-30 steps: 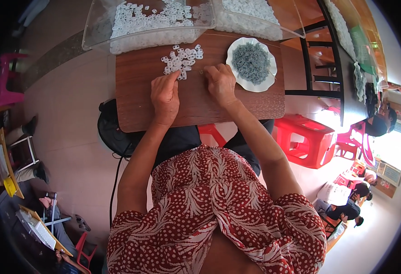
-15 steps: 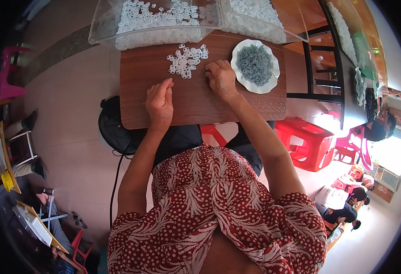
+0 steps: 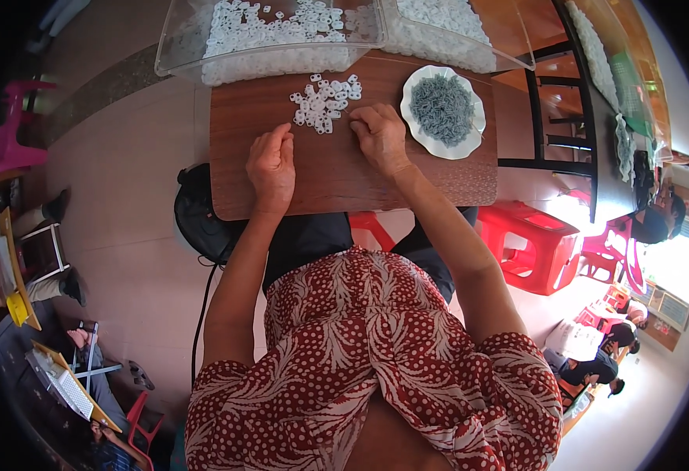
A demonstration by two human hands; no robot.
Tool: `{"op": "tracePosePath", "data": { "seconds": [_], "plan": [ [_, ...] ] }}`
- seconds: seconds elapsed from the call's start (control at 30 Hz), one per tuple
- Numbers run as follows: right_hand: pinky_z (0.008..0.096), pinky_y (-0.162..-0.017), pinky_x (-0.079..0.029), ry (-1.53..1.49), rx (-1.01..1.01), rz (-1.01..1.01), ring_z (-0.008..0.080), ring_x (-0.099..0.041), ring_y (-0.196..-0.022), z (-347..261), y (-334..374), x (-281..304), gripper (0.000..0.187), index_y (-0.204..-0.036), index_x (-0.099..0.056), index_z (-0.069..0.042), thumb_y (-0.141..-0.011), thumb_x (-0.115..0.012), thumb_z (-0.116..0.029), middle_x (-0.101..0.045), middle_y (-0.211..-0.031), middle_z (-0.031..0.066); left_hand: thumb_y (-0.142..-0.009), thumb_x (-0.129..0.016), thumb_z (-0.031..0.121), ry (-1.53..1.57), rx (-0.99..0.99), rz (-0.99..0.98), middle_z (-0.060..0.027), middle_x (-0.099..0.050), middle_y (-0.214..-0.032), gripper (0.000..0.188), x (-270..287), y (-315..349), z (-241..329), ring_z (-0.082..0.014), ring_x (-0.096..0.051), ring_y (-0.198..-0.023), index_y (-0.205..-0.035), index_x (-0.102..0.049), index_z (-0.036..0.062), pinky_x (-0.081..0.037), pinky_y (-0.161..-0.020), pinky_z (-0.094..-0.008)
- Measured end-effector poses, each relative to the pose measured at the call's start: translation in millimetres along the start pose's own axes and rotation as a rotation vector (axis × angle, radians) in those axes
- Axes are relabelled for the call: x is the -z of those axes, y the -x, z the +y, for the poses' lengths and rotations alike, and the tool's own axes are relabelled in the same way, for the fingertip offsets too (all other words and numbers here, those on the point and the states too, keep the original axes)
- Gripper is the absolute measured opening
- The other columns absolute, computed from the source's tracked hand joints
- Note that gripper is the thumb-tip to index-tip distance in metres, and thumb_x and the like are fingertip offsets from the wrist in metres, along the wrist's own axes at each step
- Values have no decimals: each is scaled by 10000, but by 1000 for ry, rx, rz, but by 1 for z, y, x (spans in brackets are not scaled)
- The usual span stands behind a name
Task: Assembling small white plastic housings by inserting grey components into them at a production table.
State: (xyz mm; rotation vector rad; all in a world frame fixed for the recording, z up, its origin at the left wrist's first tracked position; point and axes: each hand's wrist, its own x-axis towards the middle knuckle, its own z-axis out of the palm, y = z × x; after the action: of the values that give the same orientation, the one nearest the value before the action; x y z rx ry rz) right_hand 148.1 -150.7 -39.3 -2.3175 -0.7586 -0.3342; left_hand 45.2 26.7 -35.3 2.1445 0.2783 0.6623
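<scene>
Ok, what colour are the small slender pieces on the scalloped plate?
The small slender pieces are grey-blue, on a white scalloped plate; seen in the head view.

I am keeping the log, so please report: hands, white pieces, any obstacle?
Left hand, right hand over table; grip unclear. White pieces loosely heaped beyond. White plate of grey pieces beside right hand; no obstacle seen.

Single head-worn fisheye looks steeply down from close above, past the patterned shirt (image 3: 360, 330) onto the brown tabletop (image 3: 327, 182).
</scene>
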Motion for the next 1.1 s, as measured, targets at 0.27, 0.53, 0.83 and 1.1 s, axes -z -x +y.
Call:
{"op": "tracePosePath", "data": {
  "seconds": [0.27, 0.53, 0.83, 1.1],
  "plan": [
    [395, -624, -443, 50, -15, 94, 297, -524, -720, 1, -8, -22, 126, -730, -599, -92, -640, -684, -66, -540, -724, 89, -824, -580, -21, 23, 23, -6, -74, -629, -855, 187, -3, 2, -1, -163, -606, -782, -1002, -625, 15, -491, -702, -263],
    [423, -642, -457, 132, 30, -26, 324, -539, -759, 5, -14, -28, 87, -705, -562, -43, -664, -637, -62, -564, -761, 129, -805, -595, -13, -28, 0, 29, -74, -627, -850, 190, -4, -3, -3, -186, -604, -772, -986, -631, 35, -488, -698, -286],
    [378, -620, -465, -4, -222, -49, 283, -585, -684, -5, 6, 6, 61, -755, -579, -25, -722, -605, -68, -601, -720, 129, -722, -653, 22, -193, -224, 32, -50, -559, -764, 192, -10, -19, 11, -229, -555, -744, -903, -650, 85, -450, -663, -341],
    [312, -582, -462, -132, -333, -52, 206, -584, -627, -16, 24, 22, 80, -790, -591, -26, -729, -634, -57, -598, -712, 111, -681, -622, 32, -326, -366, -94, -47, -491, -735, 238, -38, -4, 16, -231, -510, -709, -906, -652, 105, -406, -625, -356]
  ]
}}
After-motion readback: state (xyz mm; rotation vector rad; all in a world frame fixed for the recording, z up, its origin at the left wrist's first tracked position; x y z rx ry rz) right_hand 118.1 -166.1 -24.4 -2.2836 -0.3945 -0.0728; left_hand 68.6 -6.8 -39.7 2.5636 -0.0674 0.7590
